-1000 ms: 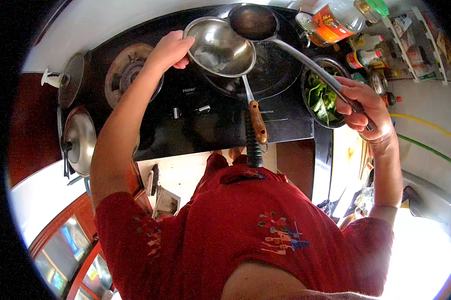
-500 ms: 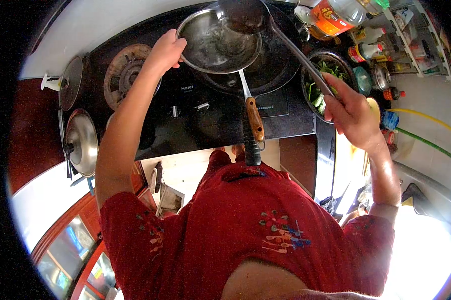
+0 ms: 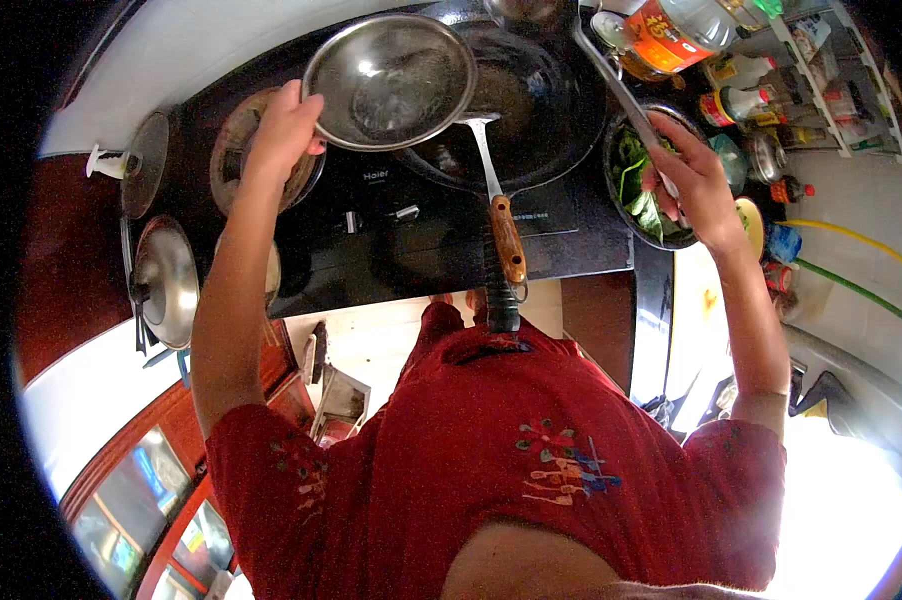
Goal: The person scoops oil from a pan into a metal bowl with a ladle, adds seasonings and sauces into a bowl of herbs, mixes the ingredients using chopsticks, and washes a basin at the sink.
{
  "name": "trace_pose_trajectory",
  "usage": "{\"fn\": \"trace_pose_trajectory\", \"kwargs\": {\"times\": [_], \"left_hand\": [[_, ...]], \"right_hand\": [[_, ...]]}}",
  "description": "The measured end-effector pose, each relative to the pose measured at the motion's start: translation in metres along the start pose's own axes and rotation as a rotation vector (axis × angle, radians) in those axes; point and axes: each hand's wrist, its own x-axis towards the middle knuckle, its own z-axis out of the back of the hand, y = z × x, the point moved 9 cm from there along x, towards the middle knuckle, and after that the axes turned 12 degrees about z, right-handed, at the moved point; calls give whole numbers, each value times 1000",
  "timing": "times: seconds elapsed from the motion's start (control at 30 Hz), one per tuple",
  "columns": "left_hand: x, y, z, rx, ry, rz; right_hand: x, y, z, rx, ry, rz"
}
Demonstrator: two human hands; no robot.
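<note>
My left hand [image 3: 286, 135] grips the left rim of a round stainless steel bowl [image 3: 401, 95], which is held above the stove, overlapping the wok's left side. My right hand [image 3: 696, 180] is wrapped round the long handle of a ladle [image 3: 611, 80]; the ladle's head is at the top edge of view, partly cut off. Below it sits a dark wok [image 3: 531, 130] with a black ribbed handle pointing toward me. A spatula [image 3: 509, 240] with a wooden handle rests in the wok, its handle lying over the wok's. Under my right hand stands a dark bowl of green leaves [image 3: 641, 190].
A burner [image 3: 233, 165] lies left of the wok on the black stove [image 3: 371, 250]. Pot lids [image 3: 166, 285] hang at the left. To the right are a large oil bottle [image 3: 671, 35], several seasoning bottles [image 3: 736, 105] and a rack [image 3: 821, 70].
The steel bowl has moved left, uncovering more of the wok and the spatula. The ladle's head has gone from over the bowl to the top edge, and my right hand has moved up.
</note>
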Motion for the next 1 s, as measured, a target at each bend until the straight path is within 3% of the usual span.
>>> {"fn": "trace_pose_trajectory", "kwargs": {"times": [0.1, 0.23, 0.47, 0.57, 0.67, 1.0], "left_hand": [[-13, 4, 27, -27, -71, -29], [-30, 28, 64, -154, -139, 37], [-56, 69, 106, -180, -237, 52], [-66, 80, 107, -193, -246, 75], [-76, 79, 99, -226, -279, 74], [-52, 45, 42, -323, -7, -18]], "right_hand": [[14, -32, -2, -152, -6, -65], [29, -42, -3, -586, 5, 127], [31, -64, -35, 69, 120, -215], [23, -71, -43, 545, 107, -371], [18, -65, -45, 710, 158, -430], [-5, 14, -23, 635, 183, -297]]}}
